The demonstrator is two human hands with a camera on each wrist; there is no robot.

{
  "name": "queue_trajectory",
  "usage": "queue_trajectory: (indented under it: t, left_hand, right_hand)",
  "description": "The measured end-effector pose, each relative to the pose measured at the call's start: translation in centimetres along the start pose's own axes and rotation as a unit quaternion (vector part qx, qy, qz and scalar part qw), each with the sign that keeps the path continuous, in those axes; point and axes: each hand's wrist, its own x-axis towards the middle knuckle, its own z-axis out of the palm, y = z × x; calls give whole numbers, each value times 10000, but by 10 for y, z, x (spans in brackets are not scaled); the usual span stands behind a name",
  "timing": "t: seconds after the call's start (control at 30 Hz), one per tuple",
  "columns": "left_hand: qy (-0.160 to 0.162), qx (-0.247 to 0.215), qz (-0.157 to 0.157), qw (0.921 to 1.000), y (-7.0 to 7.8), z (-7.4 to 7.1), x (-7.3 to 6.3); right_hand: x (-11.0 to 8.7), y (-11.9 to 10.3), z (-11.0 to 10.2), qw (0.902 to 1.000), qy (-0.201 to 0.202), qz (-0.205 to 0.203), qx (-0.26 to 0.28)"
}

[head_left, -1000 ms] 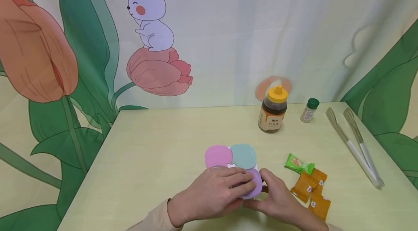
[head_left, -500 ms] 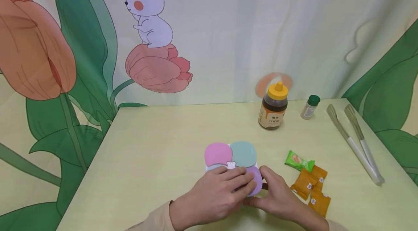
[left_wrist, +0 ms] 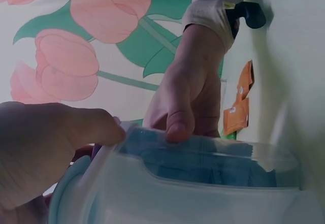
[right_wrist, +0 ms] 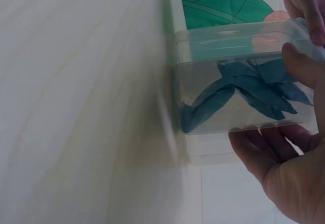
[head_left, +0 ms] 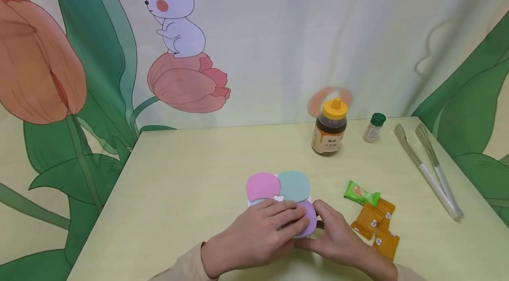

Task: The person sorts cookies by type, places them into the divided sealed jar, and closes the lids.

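Note:
A clear plastic storage box [right_wrist: 203,99] stands on the table, its top made of pink [head_left: 262,186], teal [head_left: 294,186] and purple [head_left: 311,221] lids plus a mostly covered bluish one. Blue wrapped packets [right_wrist: 228,84] show through its wall. My left hand [head_left: 258,232] lies across the lids with its fingertips pressing on the purple one. In the left wrist view its thumb [left_wrist: 96,125] touches the box's upper edge. At the right corner my right hand [head_left: 338,239] grips the box, thumb [right_wrist: 302,66] on the front wall and fingers on the side.
Right of the hands lie a green packet [head_left: 362,193] and several orange-brown packets [head_left: 366,221]. Behind them stand a honey bottle [head_left: 330,133] with a yellow cap and a green-capped shaker [head_left: 374,128]. Metal tongs [head_left: 431,175] lie near the table's right edge. A printed curtain [head_left: 254,42] hangs behind.
The head view has shifted slightly. Both hands keep nearly the same place on the box, and the other objects stay where they were.

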Motion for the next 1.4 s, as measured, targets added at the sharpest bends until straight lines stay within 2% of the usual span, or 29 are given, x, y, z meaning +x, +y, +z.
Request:
queue_trajectory:
  t: [0.17,0.3,0.4,0.53,0.87,0.97,1.1,1.2,1.27,1.4]
  left_hand:
    - [-185,-623,-73,9979,-5,-1,-3]
    - [-143,-1182,-68,9929,-10,-1,-6]
    - [6,-1690,-56,9856,-14,-2,-8]
    - [144,-2287,-195,9732,-21,-4,-12]
    - [387,-3127,-891,9449,-37,-7,-23]
    - [492,-3353,-1136,9339,-41,-6,-26]
    - [661,-3692,-1521,9145,-46,-2,-31]
    - [679,-3797,-1870,9035,-50,1,-36]
    - [673,-3771,-2114,8992,-52,3,-38]
    - [707,-3768,-2394,8920,-56,10,-43]
  right_hand:
    - [2,0,1,10000,-8,28,31]
    - [2,1,1,10000,24,-48,67]
    - [2,1,1,9999,43,-83,74]
    - [2,1,1,9999,-8,29,98]
    - [1,1,0,9995,-152,198,179]
    - [1,1,0,9993,-162,269,200]
    - [1,0,-1,9990,-187,355,195]
    - [1,0,-1,9987,-224,406,199]
    - [1,-1,-2,9984,-258,453,207]
    - [2,-1,-3,9979,-299,524,240]
